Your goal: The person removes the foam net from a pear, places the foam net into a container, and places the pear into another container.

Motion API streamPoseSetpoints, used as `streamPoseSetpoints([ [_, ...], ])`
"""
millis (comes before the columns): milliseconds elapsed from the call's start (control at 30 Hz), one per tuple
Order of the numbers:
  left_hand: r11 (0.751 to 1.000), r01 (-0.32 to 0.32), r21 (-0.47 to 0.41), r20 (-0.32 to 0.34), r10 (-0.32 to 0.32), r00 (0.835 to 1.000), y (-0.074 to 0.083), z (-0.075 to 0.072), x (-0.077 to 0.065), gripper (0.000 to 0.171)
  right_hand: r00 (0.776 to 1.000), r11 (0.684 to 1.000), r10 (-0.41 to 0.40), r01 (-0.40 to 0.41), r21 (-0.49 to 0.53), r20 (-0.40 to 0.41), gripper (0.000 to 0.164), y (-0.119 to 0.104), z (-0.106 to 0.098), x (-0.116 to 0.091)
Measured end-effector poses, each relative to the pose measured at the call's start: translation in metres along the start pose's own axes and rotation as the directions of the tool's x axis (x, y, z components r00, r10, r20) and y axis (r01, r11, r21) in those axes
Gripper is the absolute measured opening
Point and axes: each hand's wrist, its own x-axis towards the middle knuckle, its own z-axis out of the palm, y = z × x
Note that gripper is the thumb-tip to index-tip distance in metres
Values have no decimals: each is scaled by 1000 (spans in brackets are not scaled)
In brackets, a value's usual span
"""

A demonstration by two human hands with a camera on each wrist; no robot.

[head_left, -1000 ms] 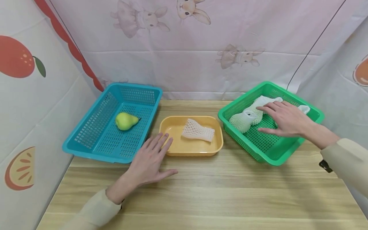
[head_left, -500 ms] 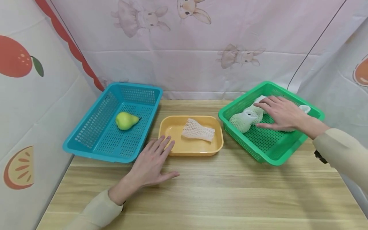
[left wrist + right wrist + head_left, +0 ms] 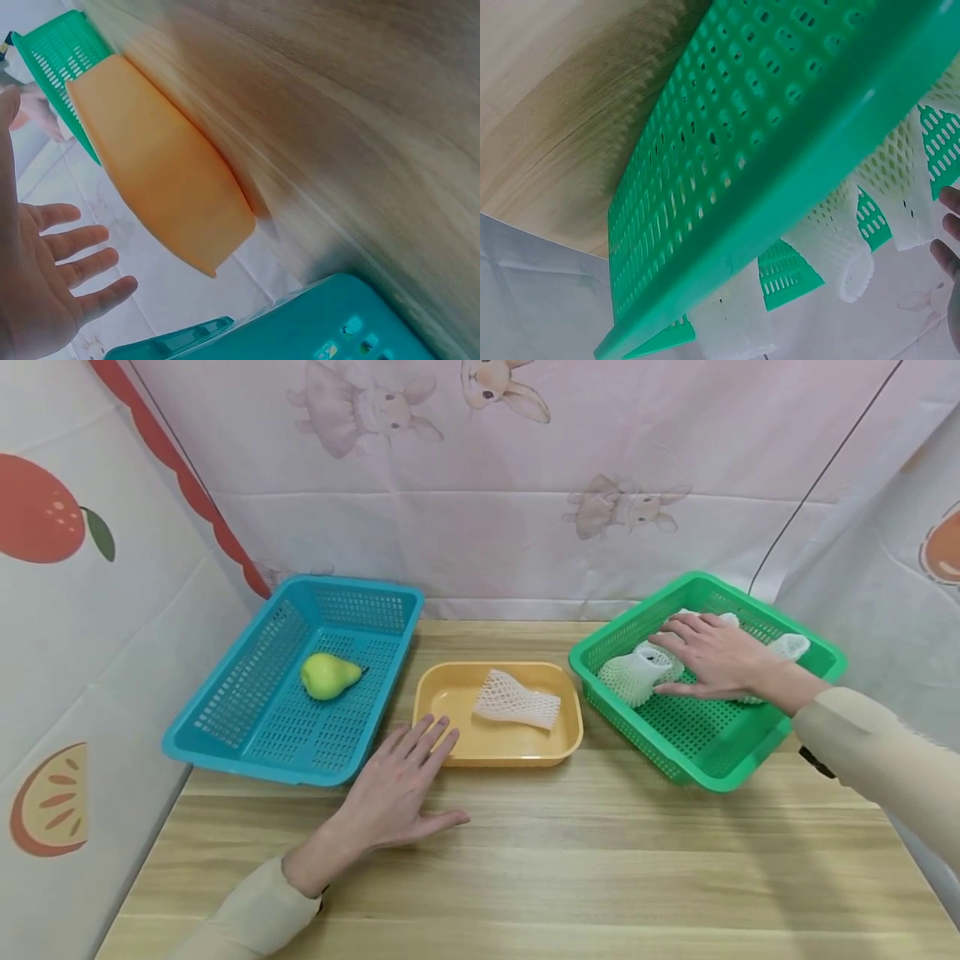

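Note:
My right hand (image 3: pixel 712 656) hovers over the green basket (image 3: pixel 686 727), palm down, fingers loosely bent and holding nothing. Beneath and beside it lie several pale-green fruits in white foam nets (image 3: pixel 628 679); the hand partly covers some of them. Its fingers (image 3: pixel 949 259) show at the edge of the right wrist view, apart from the netted fruits (image 3: pixel 896 187). My left hand (image 3: pixel 393 793) is spread flat with nothing in it, fingertips overlapping the near left corner of the yellow tray (image 3: pixel 495 747). An unfilled white foam net (image 3: pixel 517 700) lies in that tray.
A blue basket (image 3: pixel 288 772) stands at the left, with one bare yellow-green pear (image 3: pixel 326 677) inside. The wooden table (image 3: pixel 570 860) ends at a printed cloth backdrop (image 3: pixel 487 552). Cloth also hangs along both sides.
My right hand has moved left over the green basket, uncovering more of the netted fruit at the right and covering more in the middle. My left hand has hardly moved.

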Motion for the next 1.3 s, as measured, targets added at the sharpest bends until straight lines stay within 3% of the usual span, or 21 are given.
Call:
streamPoseSetpoints([
  [367, 1000, -1, 3, 6, 1, 1000, 1, -1, 1, 108, 998, 995, -49, 53, -86, 45, 78, -4, 5, 7],
  [967, 1000, -1, -2, 20, 1, 1000, 0, 3, -1, 105, 996, 994, -77, 81, -75, 54, 86, -17, 12, 21],
  [1300, 1000, 3, 1, 13, -3, 1000, -1, 4, -3, 105, 989, 984, -123, 132, -122, 82, 91, -22, 15, 29],
])
